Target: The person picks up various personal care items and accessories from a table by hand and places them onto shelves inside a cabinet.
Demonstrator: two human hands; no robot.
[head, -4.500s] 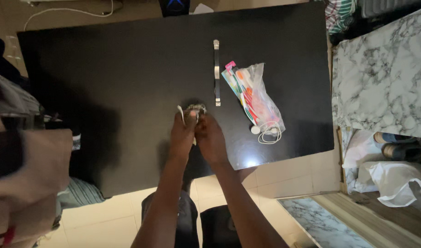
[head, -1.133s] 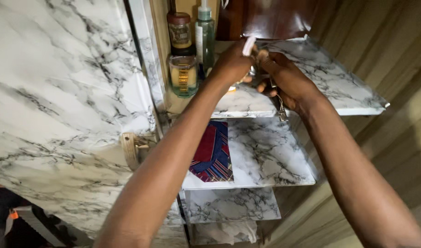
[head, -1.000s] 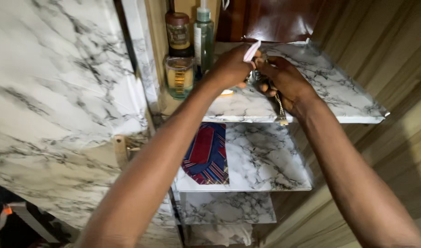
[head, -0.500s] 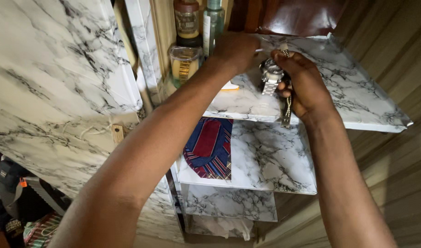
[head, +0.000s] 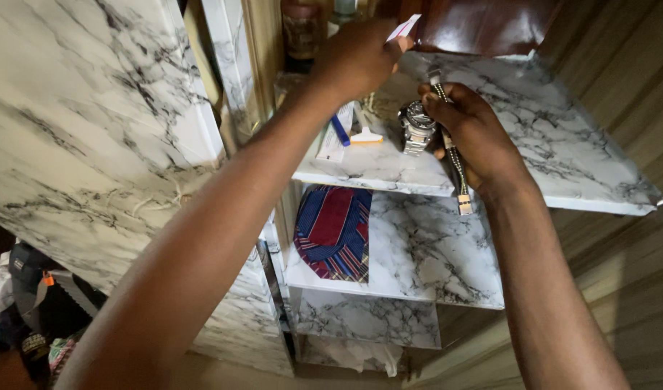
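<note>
Up on the top shelf (head: pixel 562 173), the right hand (head: pixel 470 133) fingers pinch a thin, floppy cable (head: pixel 455 162); hold it mid-length. At nine o'clock, the left hand (head: pixel 356 61) pinches light paper (head: pixel 403 27).

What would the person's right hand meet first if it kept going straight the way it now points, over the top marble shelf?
Probably the silver wristwatch on the top shelf: the right hand points toward it, fingers close beside it. Whether they already touch is unclear.
</note>
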